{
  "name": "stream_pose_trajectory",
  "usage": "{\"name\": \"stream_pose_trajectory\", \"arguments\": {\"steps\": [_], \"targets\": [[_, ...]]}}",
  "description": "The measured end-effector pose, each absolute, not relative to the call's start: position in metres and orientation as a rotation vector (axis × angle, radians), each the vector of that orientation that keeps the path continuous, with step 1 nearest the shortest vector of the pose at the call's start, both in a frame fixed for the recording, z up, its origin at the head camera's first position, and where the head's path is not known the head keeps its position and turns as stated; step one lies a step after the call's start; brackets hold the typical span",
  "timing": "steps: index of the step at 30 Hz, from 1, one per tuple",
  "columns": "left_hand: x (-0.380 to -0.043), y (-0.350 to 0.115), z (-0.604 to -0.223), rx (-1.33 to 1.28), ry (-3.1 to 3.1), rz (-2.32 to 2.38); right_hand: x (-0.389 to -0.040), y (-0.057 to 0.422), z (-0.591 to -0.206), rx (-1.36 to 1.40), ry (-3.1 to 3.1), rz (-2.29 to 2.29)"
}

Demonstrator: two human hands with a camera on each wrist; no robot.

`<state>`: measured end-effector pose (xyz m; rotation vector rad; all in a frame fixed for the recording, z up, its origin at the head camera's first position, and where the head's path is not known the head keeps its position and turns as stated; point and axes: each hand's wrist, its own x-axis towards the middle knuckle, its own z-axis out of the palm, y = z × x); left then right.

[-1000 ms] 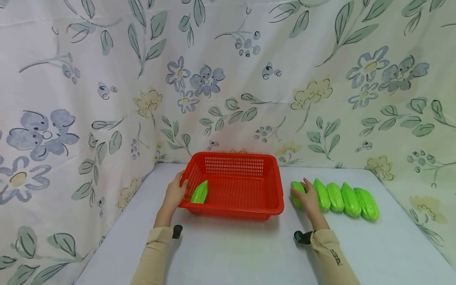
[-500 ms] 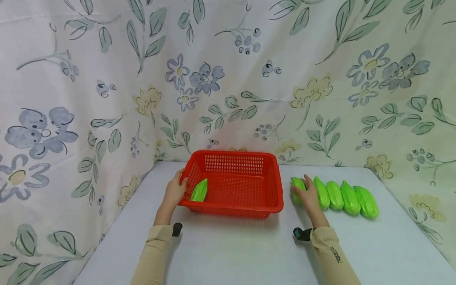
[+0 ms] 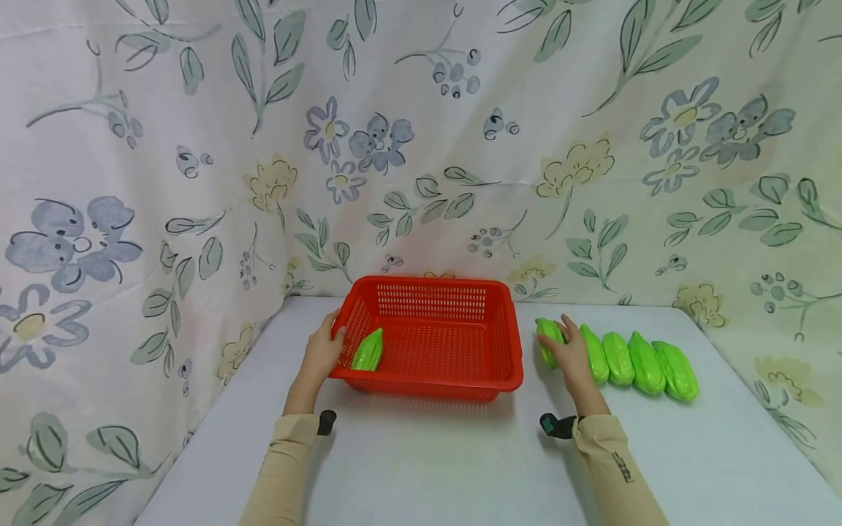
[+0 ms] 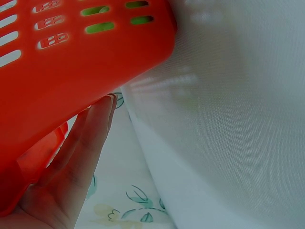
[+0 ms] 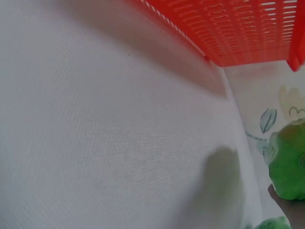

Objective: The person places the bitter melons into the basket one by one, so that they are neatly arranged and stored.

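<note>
My left hand (image 3: 322,352) grips the left side of a red plastic basket (image 3: 434,381), with the thumb over the rim. In the left wrist view, its fingers (image 4: 90,131) lie along the outside of the basket. One green ridged gourd (image 3: 368,351) lies in the basket's left end. To the right of the basket, my right hand (image 3: 574,359) holds another green gourd (image 3: 547,334) between thumb and fingers. That gourd (image 5: 288,160) appears a little off the table in the right wrist view, its shadow apart from it.
Several more green gourds (image 3: 647,365) lie side by side in a row just right of my right hand. The table (image 3: 434,467) is covered in white. A flowered cloth (image 3: 421,146) hangs behind and at the left.
The gourd in my right hand has risen slightly from the row's level. My left hand stays on the basket. The head view has tilted a little.
</note>
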<state>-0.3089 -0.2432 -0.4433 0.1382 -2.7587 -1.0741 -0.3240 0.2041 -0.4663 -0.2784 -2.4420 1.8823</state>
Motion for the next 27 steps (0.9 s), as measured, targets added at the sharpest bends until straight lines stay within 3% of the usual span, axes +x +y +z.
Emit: {"name": "stream_pose_trajectory", "arguments": {"steps": [27], "targets": [[-0.310, -0.244, -0.443, 0.152, -2.763, -1.105, -0.322, 0.194, -0.427, -0.261, -2.365, 1.867]]}}
